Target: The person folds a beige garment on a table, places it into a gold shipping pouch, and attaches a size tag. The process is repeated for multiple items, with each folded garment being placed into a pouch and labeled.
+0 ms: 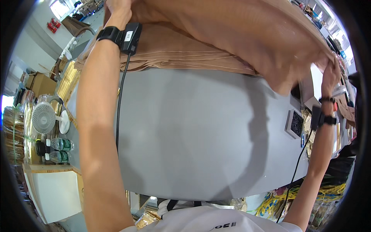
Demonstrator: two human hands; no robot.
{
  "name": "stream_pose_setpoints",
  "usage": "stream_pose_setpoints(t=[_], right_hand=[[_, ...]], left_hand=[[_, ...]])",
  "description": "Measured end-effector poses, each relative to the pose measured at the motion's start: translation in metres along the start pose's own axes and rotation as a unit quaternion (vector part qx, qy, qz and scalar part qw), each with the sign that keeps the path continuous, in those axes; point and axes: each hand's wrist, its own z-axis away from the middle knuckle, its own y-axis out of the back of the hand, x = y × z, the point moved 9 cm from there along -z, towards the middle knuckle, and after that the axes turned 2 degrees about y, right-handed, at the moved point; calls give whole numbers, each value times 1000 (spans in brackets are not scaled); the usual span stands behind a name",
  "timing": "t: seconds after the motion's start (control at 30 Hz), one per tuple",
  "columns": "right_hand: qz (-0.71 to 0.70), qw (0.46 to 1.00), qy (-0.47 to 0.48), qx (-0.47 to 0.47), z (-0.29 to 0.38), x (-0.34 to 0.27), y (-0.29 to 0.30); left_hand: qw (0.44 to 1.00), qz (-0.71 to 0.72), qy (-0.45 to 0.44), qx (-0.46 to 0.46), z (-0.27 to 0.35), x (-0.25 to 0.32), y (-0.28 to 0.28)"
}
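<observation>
A sheet of thin brown fabric (pixel 232 26) is spread in the air above the far side of a grey table (pixel 185 124). My right hand (pixel 332 72) grips one of its edges at the far right, raised above the table. At the upper left, my left hand (pixel 118 8) is at the fabric's other end; the frame's top edge cuts off its fingers, so its grip is hidden. Under the lifted sheet lies a stack of folded brown fabric (pixel 185 55), its layered edges facing me. The sheet's lower right part hangs down in blurred folds.
On the left are a small white fan (pixel 44 118), two plastic bottles (pixel 60 144) and a white box (pixel 53 194). A shallow tray with dark contents (pixel 296 124) sits at the table's right edge near a white carton (pixel 311 87). Cables trail from both wrist devices.
</observation>
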Motion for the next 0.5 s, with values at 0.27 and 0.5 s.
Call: stream_pose_setpoints(t=[0.27,0.5], right_hand=[[-111,989,-56,-82,108,22,28],[-261,961,-90,2,192,66,168]], left_hand=[[935,107,338,-26,145,-117,15],[898,246,281,231,160,-117,151]])
